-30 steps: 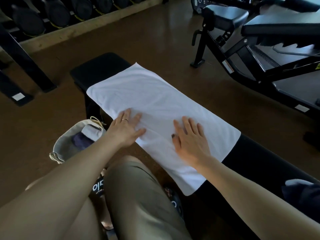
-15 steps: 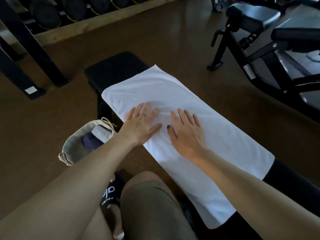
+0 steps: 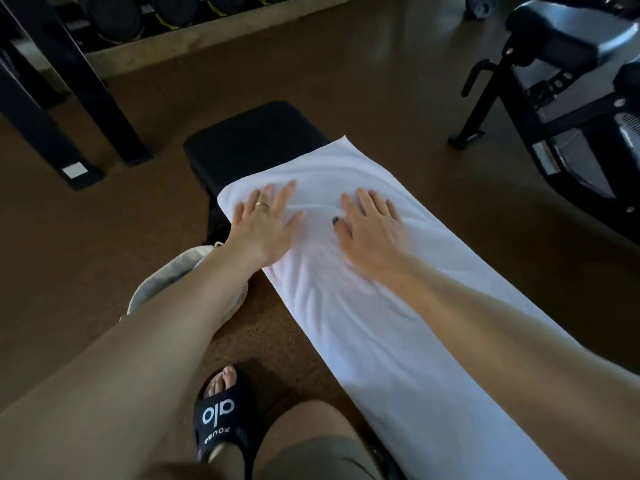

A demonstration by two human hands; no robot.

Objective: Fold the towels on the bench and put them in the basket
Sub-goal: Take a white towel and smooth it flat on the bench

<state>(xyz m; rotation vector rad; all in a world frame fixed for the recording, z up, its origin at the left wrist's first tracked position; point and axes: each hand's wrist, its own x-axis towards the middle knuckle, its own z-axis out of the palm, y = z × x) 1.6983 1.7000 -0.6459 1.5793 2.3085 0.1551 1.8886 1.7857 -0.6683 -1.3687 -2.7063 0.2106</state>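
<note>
The fingers of the left hand [image 3: 265,223] lay straight and slightly spread, pressed flat on the white towel [image 3: 374,327] near its far left corner, holding nothing; a thin ring showed on one finger. The right hand [image 3: 372,230] lay just beside it, apart by a narrow strip of cloth, its fingers likewise flat and relaxed on the towel, the thumb (with a dark nail) turned inward toward the other hand. Neither hand gripped or pinched the fabric. Soft wrinkles ran through the cloth between and below the two palms.

The towel was spread lengthwise along the black bench [image 3: 252,140], covering most of the pad and hanging a little over its near edge, while the far end of the bench stayed bare. Both bare forearms reached in from the bottom corners of the view.

The pale fabric basket [image 3: 166,275] stood on the brown floor just left of the bench, mostly hidden under the left forearm; its contents could not be made out. Nearer the person, a foot in a black slide sandal [image 3: 221,417] rested on the floor beside a knee in olive shorts. A dumbbell rack [image 3: 138,15] stood along the far wall, and another gym machine [image 3: 568,109] stood at the right.
</note>
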